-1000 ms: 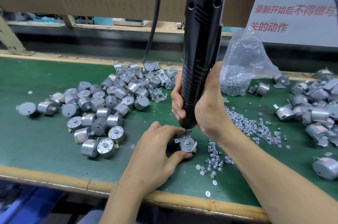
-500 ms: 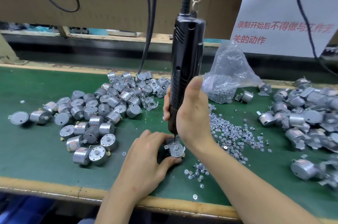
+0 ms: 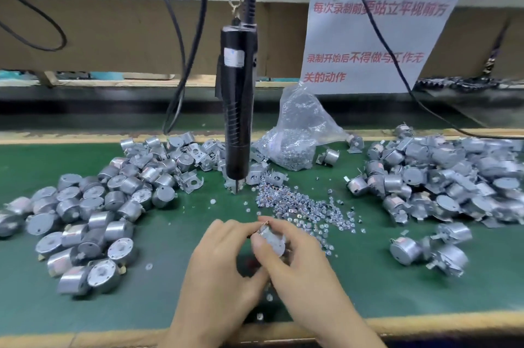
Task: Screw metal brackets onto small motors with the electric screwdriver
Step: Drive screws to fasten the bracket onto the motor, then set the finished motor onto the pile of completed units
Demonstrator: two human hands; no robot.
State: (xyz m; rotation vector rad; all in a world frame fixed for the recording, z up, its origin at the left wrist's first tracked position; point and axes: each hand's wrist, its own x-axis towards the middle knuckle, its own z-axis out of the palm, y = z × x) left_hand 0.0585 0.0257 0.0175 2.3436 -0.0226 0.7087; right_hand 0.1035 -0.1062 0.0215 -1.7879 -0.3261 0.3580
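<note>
Head view: a white sign [image 3: 374,41] behind the bench carries red Chinese print, 每次录制前要站立平视前方 at the top and 录制开始后不得做与工作无关的动作 below. The white label high on the screwdriver [image 3: 238,109] is too blurred to read.

One screwdriver, black and ribbed, hangs upright from a cord and hook. No hand is on it, and its tip is just above the green mat [image 3: 175,234] at the edge of the brackets [image 3: 195,154].

One motor [image 3: 270,239], a short silver cylinder blurred by motion, sits low at centre between two hands, raised off the mat. The left hand [image 3: 224,265] curls its fingers against the motor's left side. The right hand [image 3: 300,271] pinches it, thumb across the near face and fingers behind.

One clear bag [image 3: 295,132] of screws stands behind loose screws [image 3: 297,205] strewn over the mat. Bare motors form the left pile [image 3: 85,220]. Motors with brackets fitted form the right pile [image 3: 442,177]. Both piles, the brackets and the screws are too many to count.
</note>
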